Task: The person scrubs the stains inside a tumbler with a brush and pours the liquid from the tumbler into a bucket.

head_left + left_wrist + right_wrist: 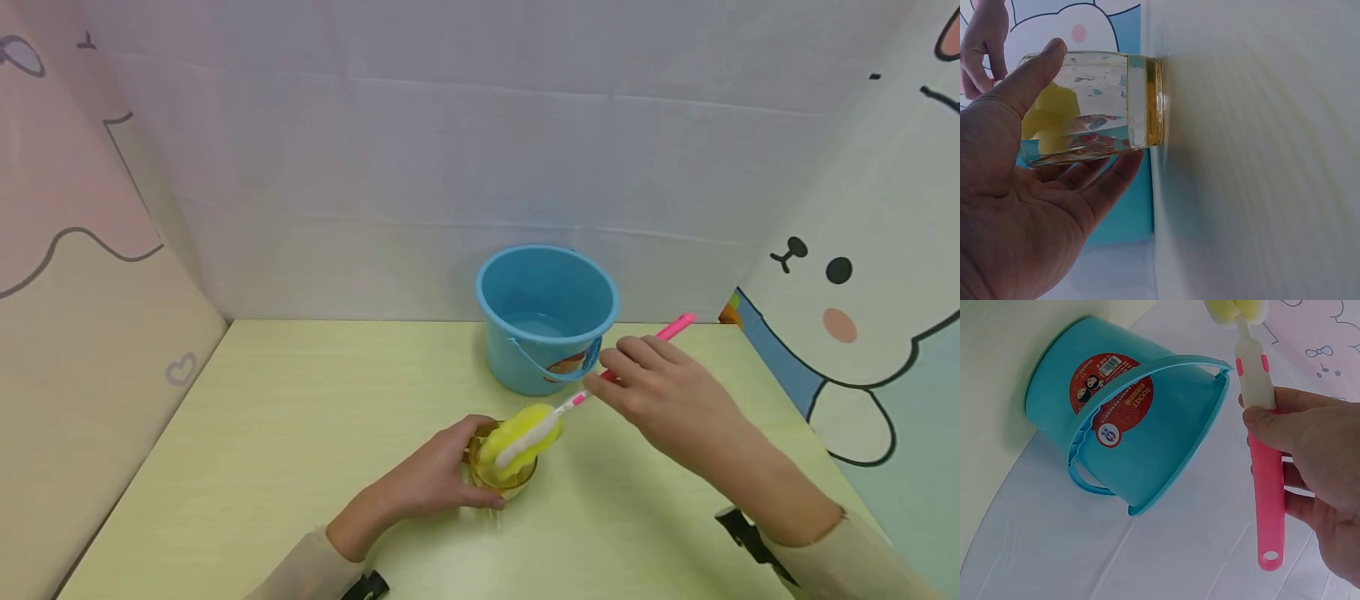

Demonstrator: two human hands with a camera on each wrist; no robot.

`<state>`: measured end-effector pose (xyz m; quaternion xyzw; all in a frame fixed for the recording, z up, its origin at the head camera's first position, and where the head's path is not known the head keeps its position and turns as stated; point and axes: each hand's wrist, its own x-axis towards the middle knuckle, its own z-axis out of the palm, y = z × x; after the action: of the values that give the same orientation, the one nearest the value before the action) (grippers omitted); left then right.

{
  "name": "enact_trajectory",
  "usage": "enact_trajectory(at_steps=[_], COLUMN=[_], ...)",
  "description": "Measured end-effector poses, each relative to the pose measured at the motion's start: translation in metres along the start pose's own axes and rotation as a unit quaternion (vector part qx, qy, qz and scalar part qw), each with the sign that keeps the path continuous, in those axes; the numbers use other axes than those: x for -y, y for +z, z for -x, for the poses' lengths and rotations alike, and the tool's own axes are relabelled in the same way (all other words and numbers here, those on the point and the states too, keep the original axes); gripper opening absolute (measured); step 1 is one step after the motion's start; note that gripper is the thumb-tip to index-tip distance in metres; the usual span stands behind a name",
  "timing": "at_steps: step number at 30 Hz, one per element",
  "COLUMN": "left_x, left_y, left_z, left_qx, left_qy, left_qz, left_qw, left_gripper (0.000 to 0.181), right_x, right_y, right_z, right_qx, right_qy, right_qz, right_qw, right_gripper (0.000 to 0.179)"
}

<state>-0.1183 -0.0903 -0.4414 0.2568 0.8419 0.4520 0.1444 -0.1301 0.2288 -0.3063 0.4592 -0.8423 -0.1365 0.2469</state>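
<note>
A clear amber-tinted glass (1100, 103) stands upright on the table, and my left hand (442, 471) grips it round the side, thumb in front and fingers behind. My right hand (663, 400) holds a sponge bottle brush by its pink handle (1268, 494), thumb pressed near the white neck. The brush's yellow and white sponge head (521, 440) is at the mouth of the glass, its lower end inside the rim. Through the glass wall, the left wrist view shows the yellow sponge in the upper part of the glass.
A light blue bucket (502, 354) with a red label stands behind the glass, its handle hanging down at the front. The pale wood-look table (300, 408) meets a white cloth backdrop (375, 167) at the rear. Cartoon-printed panels (862, 375) flank both sides.
</note>
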Motion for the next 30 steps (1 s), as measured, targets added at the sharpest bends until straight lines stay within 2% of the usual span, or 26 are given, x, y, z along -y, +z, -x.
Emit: enact_trajectory(at_steps=[7,15,18,30], left_x=[0.001,0.002,0.007,0.006], left_y=[0.0,-0.002,0.004,0.003], left_z=[0.0,0.0,0.002,0.002], left_qx=[0.006,0.006,0.003,0.003], left_qy=[-0.002,0.004,0.006,0.008], left_qz=[0.0,0.003,0.009,0.014], left_qw=[1.0,1.0,0.9999,0.9999], left_gripper=[0.095,0.093,0.093,0.092], right_x=[0.003,0.012,0.018,0.028], right_y=[0.0,-0.001,0.001,0.006], right_z=[-0.01,-0.024,-0.026,-0.037], right_qx=[-0.017,-0.016,-0.01,-0.015], right_qy=[-0.035,-0.062,-0.077,-0.11], right_qz=[0.008,0.03,0.041,0.058], right_qw=[0.9992,0.9975,0.9962,0.9922], right_gripper=[0.039,0.039,0.04,0.034])
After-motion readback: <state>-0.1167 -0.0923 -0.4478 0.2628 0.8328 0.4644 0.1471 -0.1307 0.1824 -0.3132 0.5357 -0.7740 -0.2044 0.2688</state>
